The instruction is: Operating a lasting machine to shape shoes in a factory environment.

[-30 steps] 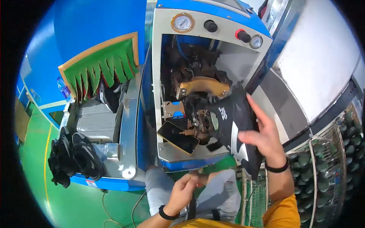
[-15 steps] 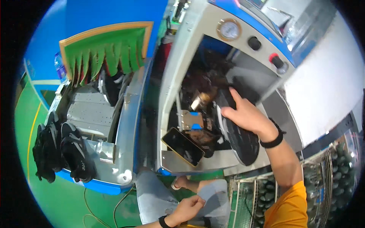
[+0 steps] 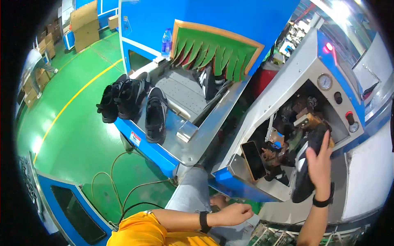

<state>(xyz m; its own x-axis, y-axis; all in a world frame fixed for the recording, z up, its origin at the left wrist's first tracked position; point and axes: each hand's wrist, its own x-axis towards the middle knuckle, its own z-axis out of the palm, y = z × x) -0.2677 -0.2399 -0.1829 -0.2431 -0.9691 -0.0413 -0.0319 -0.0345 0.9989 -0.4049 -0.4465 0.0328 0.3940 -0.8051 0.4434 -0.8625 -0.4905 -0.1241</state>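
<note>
My right hand [image 3: 320, 168] grips a black shoe [image 3: 304, 178] with a white-edged sole, thumb on one side and fingers along the other. The shoe lies tilted at the opening of a grey and blue machine [image 3: 242, 139], its far end inside among dark, worn parts. My left hand [image 3: 236, 214] hangs loosely curled above my lap, with nothing visible in it. To the left, a black and grey shoe [image 3: 156, 117] and a pair of black shoes [image 3: 123, 96] stand on the metal edge of a conveyor. Another shoe [image 3: 207, 84] sits by the green strip curtain [image 3: 213, 49].
A phone [image 3: 253, 160] leans on the machine's front edge. A gauge [image 3: 324, 81] and a red-topped knob [image 3: 350, 118] are on its panel. A water bottle [image 3: 166, 43] stands beside the curtain. Hoses [image 3: 111, 176] run over the green floor. Another person [image 3: 39, 65] is far left.
The view has swung left, so the conveyor and shoes sit farther right in it. My right hand still holds the shoe at the machine. My left forearm now reaches across my lap.
</note>
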